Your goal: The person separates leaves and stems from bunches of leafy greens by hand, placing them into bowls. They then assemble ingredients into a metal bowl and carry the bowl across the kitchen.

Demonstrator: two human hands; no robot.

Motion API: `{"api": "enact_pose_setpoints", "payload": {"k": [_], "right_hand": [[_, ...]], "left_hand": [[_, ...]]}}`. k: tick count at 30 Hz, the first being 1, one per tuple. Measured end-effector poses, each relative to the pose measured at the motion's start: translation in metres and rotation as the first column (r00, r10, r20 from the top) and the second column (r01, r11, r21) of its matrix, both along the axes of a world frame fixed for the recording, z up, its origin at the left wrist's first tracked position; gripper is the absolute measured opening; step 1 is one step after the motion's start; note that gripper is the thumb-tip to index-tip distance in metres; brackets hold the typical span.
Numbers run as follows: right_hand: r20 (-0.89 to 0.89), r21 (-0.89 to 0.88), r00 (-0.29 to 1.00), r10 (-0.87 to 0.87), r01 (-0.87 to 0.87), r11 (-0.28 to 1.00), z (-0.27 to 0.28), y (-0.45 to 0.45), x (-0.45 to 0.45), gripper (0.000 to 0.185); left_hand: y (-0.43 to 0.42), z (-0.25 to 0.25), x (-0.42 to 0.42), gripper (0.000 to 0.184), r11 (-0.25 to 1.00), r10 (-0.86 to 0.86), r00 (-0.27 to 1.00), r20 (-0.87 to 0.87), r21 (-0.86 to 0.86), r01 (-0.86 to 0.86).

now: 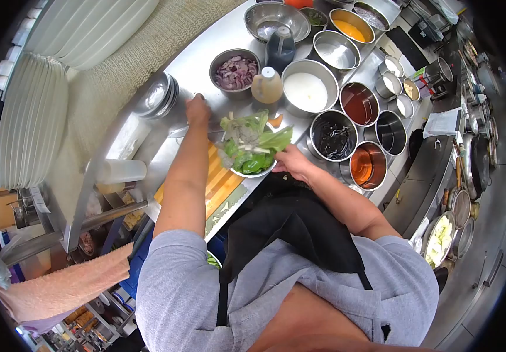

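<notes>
A bowl of leafy greens [254, 149] stands at the front edge of the steel counter, with pale shreds among the leaves. My right hand [293, 163] grips its right rim, fingers partly hidden under the leaves. Farther left and forward, my left hand [197, 110] is closed low over the counter; what it holds, if anything, is hidden. A wooden cutting board [217, 176] lies partly under the bowl and my left forearm. Just beyond the bowl are a squeeze bottle of tan liquid [267, 88] and a metal bowl of sliced red onion [236, 73].
Pots of white, red, dark and orange liquids, one pot of white liquid [305, 88] among them, crowd the right side. A dark bottle [280, 50] and a colander [276, 22] stand at the back. Stacked metal bowls [158, 97] and white plates [30, 123] are at left.
</notes>
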State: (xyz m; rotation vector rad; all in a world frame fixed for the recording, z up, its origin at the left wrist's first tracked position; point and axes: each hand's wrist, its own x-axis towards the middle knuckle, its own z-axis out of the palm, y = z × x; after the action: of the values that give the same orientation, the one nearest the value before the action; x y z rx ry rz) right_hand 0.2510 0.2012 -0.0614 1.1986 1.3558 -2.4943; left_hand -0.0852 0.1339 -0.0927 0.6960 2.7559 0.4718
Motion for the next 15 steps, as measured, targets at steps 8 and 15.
{"api": "enact_pose_setpoints", "payload": {"k": [8,15], "right_hand": [[0.004,0.017,1.000,-0.026,0.026,1.000,-0.003,-0.003,0.000,0.028],[-0.011,-0.003,1.000,-0.014,0.014,1.000,-0.005,-0.003,0.001,0.028]], "left_hand": [[-0.006,0.003,-0.009,0.030,0.968,-0.158,0.987,-0.028,-0.201,0.149],[-0.024,0.024,-0.025,0.028,0.985,-0.114,0.941,0.318,0.160,0.065]]}}
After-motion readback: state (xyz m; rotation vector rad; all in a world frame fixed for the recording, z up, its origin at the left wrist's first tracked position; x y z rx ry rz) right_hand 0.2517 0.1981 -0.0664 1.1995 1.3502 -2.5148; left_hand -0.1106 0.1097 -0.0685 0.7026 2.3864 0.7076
